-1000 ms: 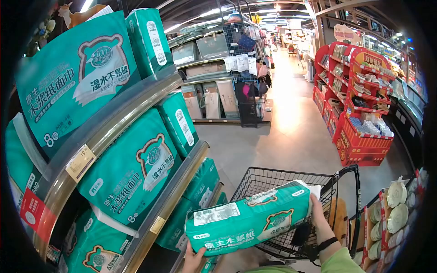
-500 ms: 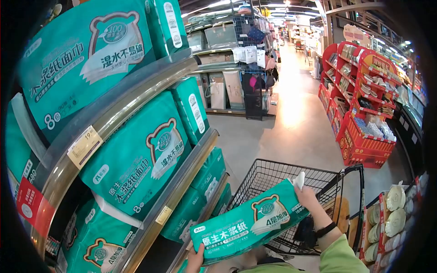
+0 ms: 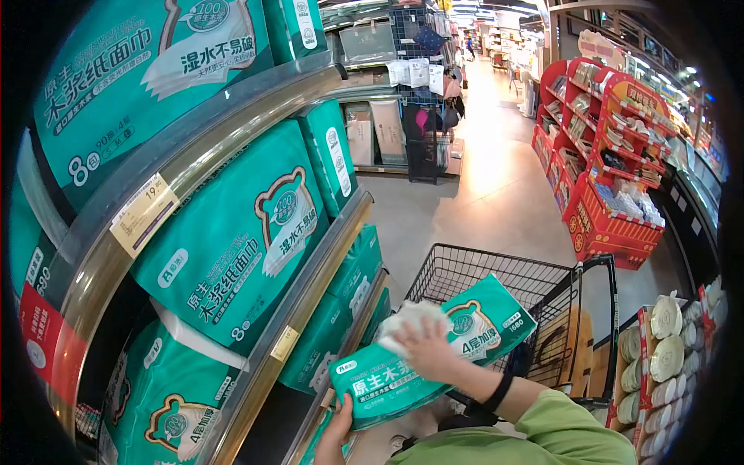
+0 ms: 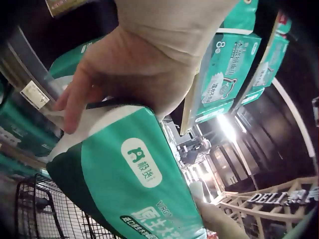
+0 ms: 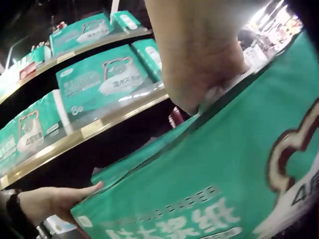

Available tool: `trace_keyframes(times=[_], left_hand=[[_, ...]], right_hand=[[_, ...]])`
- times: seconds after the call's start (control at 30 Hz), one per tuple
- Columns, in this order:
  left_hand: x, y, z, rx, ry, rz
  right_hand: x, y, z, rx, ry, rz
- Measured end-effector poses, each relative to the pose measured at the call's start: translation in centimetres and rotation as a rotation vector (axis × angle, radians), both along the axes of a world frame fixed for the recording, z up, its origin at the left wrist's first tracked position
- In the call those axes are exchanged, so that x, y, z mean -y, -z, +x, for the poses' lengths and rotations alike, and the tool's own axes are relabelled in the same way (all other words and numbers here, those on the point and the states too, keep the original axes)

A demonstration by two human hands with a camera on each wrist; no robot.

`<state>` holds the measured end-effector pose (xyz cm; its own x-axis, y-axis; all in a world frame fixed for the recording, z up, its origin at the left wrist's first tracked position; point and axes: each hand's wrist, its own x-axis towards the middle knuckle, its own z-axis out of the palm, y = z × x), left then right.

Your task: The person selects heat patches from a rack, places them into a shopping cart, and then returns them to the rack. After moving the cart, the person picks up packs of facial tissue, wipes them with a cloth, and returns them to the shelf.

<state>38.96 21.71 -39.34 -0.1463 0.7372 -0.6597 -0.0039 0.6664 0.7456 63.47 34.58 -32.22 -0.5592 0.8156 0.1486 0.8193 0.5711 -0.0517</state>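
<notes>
A long teal pack of paper tissues (image 3: 496,310), printed with a bear outline, is held over the shopping cart's near left side in the head view. My left hand (image 3: 335,435) grips its left end, the thumb on the front face; the left wrist view shows the fingers of this hand (image 4: 79,99) over the pack's white end. Against the pack's upper edge, my right hand (image 3: 438,353) holds a crumpled white cloth (image 3: 412,318), fingers spread over it. In the right wrist view the right hand (image 5: 204,74) is partly hidden behind the pack (image 5: 199,164).
Shelves on the left carry more teal packs (image 3: 232,240), with a price tag (image 3: 145,213) on one metal edge. A black wire cart (image 3: 465,260) stands ahead. Red display racks (image 3: 612,232) and stacked pale dishes (image 3: 666,322) line the right side.
My right hand has left the pack's right end and moved left across it with the white cloth. The pack has turned its printed face more toward me, while my left hand keeps its grip.
</notes>
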Motion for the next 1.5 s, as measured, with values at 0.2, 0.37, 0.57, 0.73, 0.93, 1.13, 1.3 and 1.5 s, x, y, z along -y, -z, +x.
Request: trace_keyframes(times=[0.2,0.37,0.57,0.73,0.93,1.13,1.3,1.5], left_hand=[[0.9,-3.3,0.2,0.612,-0.121,0.053],[1.5,-3.4,0.3,0.668,-0.179,0.115],[0.9,-2.9,0.2,0.719,-0.13,0.079],[0.8,-2.9,0.3,0.694,-0.122,0.061],[0.3,-4.2,0.8,0.669,-0.055,0.062],[0.3,-1.7,0.2,0.637,-0.124,0.09],[-0.1,-4.9,1.9,0.632,-0.154,0.048],[-0.2,-3.2,1.3,0.559,-0.127,0.025]], right_hand=[[6.7,2.1,-8.3,-0.046,-0.461,0.025],[6.5,4.4,-8.7,-0.153,-0.621,0.005],[-0.2,0.2,-3.5,-0.023,-0.161,0.203],[-2.0,-1.1,1.3,-0.004,0.096,0.243],[4.7,0.0,-3.2,0.158,-0.387,0.069],[8.2,0.6,-0.1,0.029,-0.712,-0.195],[7.2,-3.0,8.4,-0.057,-0.419,-0.226],[4.2,-4.2,18.4,0.009,0.294,0.098]])
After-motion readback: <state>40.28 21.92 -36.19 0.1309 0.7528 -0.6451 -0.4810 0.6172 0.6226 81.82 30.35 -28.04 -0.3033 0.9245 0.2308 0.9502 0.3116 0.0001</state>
